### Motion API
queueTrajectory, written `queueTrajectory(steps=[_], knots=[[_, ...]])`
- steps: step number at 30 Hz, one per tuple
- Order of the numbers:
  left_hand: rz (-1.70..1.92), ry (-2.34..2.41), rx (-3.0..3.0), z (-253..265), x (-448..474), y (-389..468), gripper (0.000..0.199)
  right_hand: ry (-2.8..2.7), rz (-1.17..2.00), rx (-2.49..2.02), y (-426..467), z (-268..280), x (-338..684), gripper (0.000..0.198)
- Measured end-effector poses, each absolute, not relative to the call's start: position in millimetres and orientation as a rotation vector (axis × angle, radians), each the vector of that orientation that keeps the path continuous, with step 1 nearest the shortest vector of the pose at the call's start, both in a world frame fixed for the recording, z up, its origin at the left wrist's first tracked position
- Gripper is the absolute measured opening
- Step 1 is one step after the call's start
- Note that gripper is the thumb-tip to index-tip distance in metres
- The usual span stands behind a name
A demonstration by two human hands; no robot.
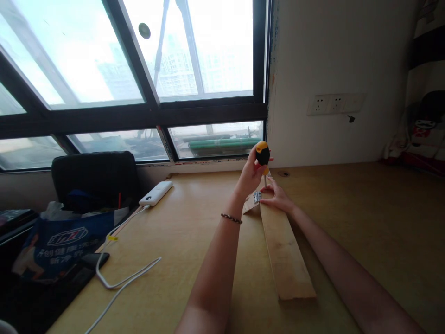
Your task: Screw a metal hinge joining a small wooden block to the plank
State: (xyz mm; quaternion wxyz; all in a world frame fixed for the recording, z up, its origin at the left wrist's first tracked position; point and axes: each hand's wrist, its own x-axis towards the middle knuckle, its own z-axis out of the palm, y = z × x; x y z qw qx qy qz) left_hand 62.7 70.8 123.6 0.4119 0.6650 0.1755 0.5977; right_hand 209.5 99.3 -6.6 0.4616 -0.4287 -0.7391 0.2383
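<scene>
A yellow and black screwdriver (262, 153) stands nearly upright, its handle wrapped by the fingers of my left hand (251, 172). Its metal shaft points down to the far end of a long wooden board (287, 253). A silver hinge (257, 197) lies at that end, joining the board to a smaller wooden piece (251, 204) that slopes down to the left. My right hand (276, 197) grips the board's far end, thumb beside the hinge and fingertips close to the shaft. The screwdriver's tip and any screw under it are too small to make out.
The board lies on a wooden table (194, 232). To the left are a white power bank (156, 193) and its white cable (128, 278). A black chair (95, 174) with a blue bag (59, 253) stands past the table's left edge. Window and wall bound the back.
</scene>
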Motion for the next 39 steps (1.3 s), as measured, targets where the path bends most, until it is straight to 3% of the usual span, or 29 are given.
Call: queueTrajectory(steps=[9, 12, 16, 22, 26, 32, 39], knots=[[1.830, 0.521, 1.313, 160, 19, 61, 0.046, -1.831, 0.568, -1.021, 102, -10, 210, 0.094], [1.720, 0.587, 1.009, 158, 1, 70, 0.029, -1.847, 0.558, -1.028, 101, -8, 209, 0.092], [1.317, 0.556, 0.545, 136, -9, 79, 0.006, -1.894, 0.542, -1.065, 94, 7, 215, 0.081], [1.068, 0.706, 0.195, 48, -11, 74, 0.022, -1.707, 0.421, -1.249, 66, 21, 256, 0.042], [1.082, 0.765, 0.207, 7, -24, 62, 0.013, -1.571, 0.222, -1.490, 37, -5, 301, 0.023], [1.124, 0.702, 0.241, 1, -32, 52, 0.006, -1.492, 0.063, -1.697, 10, -34, 328, 0.023], [1.045, 0.730, 0.301, 1, -27, 47, 0.006, -1.788, -0.018, -1.506, 1, -25, 289, 0.022]])
